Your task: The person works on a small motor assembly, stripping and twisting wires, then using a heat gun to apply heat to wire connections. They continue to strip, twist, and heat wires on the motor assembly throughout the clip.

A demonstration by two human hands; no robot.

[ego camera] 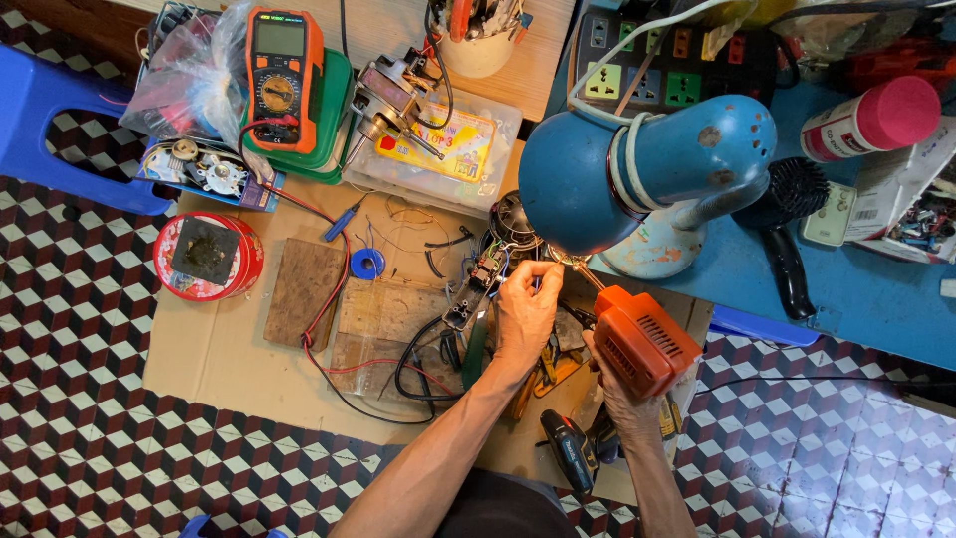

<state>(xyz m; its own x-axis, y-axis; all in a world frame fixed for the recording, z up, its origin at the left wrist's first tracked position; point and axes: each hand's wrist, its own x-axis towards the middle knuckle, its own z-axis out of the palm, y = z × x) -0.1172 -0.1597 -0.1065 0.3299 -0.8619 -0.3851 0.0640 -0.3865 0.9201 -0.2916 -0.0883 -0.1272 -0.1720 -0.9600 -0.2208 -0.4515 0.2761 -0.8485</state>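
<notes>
right hand (625, 391) grips orange soldering gun (645, 339); left hand (525, 311) pinches wires (506, 267).

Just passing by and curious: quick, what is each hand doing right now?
Left hand: closed, pinching thin wires by the fan motor.
Right hand: closed around the orange plastic soldering gun.

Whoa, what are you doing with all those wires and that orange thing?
A person sits over a cardboard sheet on the floor. The right hand grips an orange gun-shaped soldering tool, its tip near thin wires pinched by the left hand, under a blue desk lamp. An orange multimeter lies nearby.
</notes>
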